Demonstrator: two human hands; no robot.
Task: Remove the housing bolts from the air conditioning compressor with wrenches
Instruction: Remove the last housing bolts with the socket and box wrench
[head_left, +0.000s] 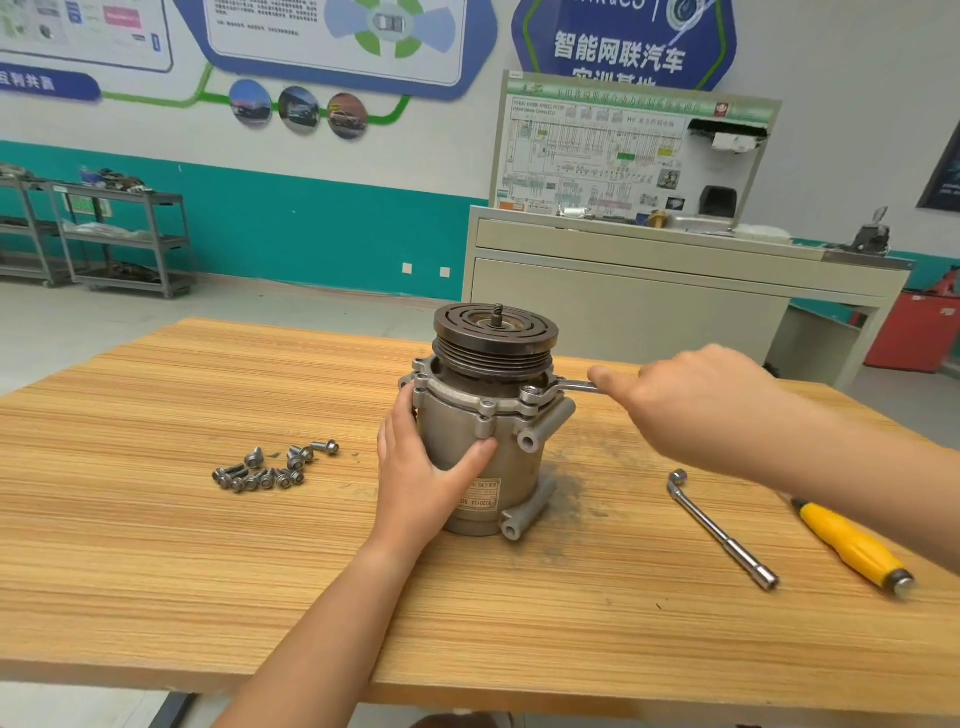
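The grey air conditioning compressor (483, 431) stands upright on the wooden table (218, 561), its dark pulley on top. My left hand (423, 467) grips the housing's left side, thumb across the front. A ring wrench (558, 391) sits with its ring end on a bolt at the flange's right front. My right hand (696, 405) holds the wrench handle, thumb stretched along it toward the compressor. Several loose bolts (270, 467) lie in a pile to the left of the compressor.
An L-shaped socket wrench (722, 530) lies on the table at the right, and a yellow-handled tool (857, 551) lies beyond it near my right forearm. A cream training bench with a wiring board (634, 291) stands behind the table. Grey shelf carts (119, 234) stand at far left.
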